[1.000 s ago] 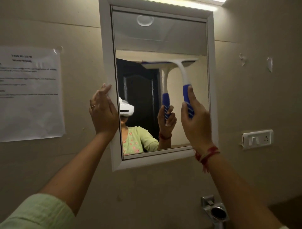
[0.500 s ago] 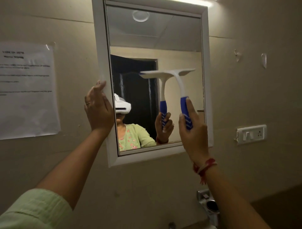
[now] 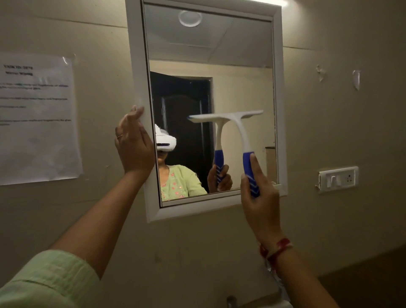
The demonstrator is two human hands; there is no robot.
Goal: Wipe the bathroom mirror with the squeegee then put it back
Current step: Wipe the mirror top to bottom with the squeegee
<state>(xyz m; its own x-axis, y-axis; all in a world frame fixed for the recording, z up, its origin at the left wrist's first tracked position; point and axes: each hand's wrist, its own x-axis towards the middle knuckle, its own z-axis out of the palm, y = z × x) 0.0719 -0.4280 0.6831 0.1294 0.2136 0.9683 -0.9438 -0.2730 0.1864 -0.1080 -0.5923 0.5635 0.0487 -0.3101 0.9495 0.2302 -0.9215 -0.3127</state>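
Wall sheet (image 3: 37, 118): "TASK ID", rest illeg.

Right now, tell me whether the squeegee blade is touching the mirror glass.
Touching. The head view shows the squeegee blade meeting its own reflection on the mirror glass with no gap.

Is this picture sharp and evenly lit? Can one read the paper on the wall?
Head view: dim and warm, lit by a bright strip above the mirror; the paper is too blurred to read; the squeegee and right hand look fairly sharp.

right hand (image 3: 260, 197) grips squeegee (image 3: 239, 129) on mirror (image 3: 241, 66) | left hand (image 3: 134, 145) on frame
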